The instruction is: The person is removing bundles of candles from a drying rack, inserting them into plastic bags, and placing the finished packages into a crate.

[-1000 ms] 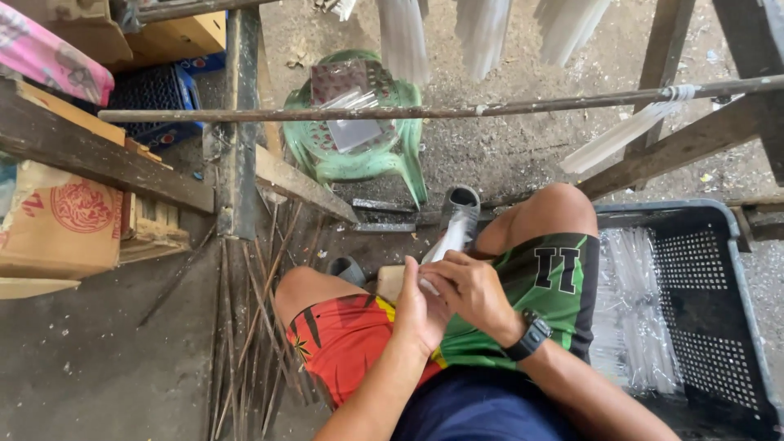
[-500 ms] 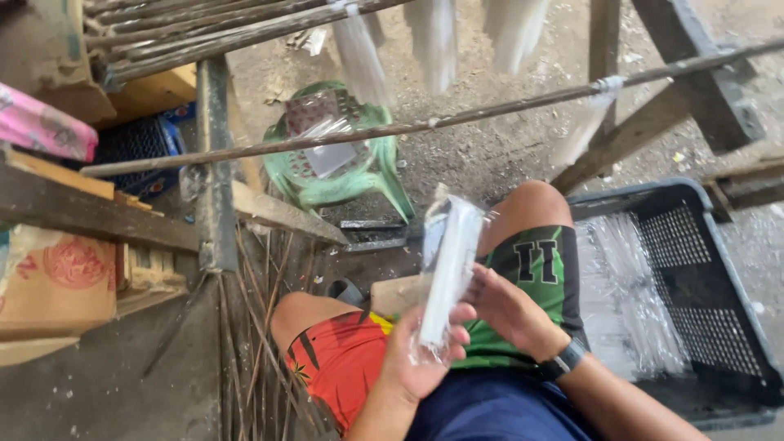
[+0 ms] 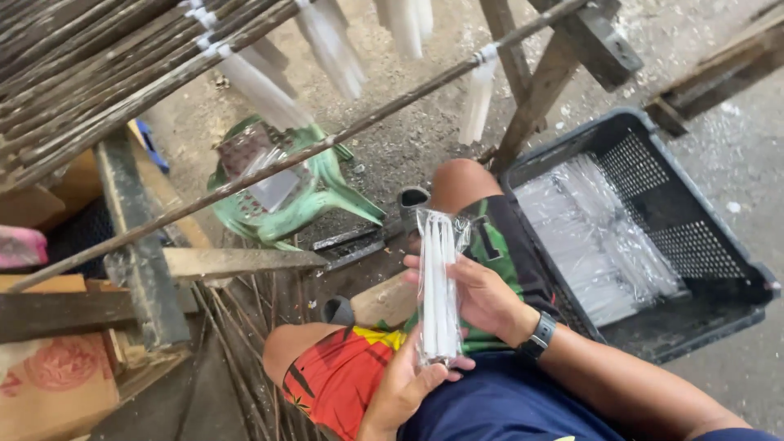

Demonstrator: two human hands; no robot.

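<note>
Head view: the left hand [image 3: 404,384] grips the lower end of a clear packet of white candles [image 3: 438,286], held upright above the lap, while the right hand [image 3: 482,294] closes round its middle. Steady support from below should keep the candles aligned; the black crate [image 3: 719,269] of filled packets lies just to the right.

Daylight falls on a gritty concrete floor [image 3: 735,163]; a green plastic stool [image 3: 302,196] stands centre-left beneath a rough wooden rack [image 3: 139,253], upper left.
</note>
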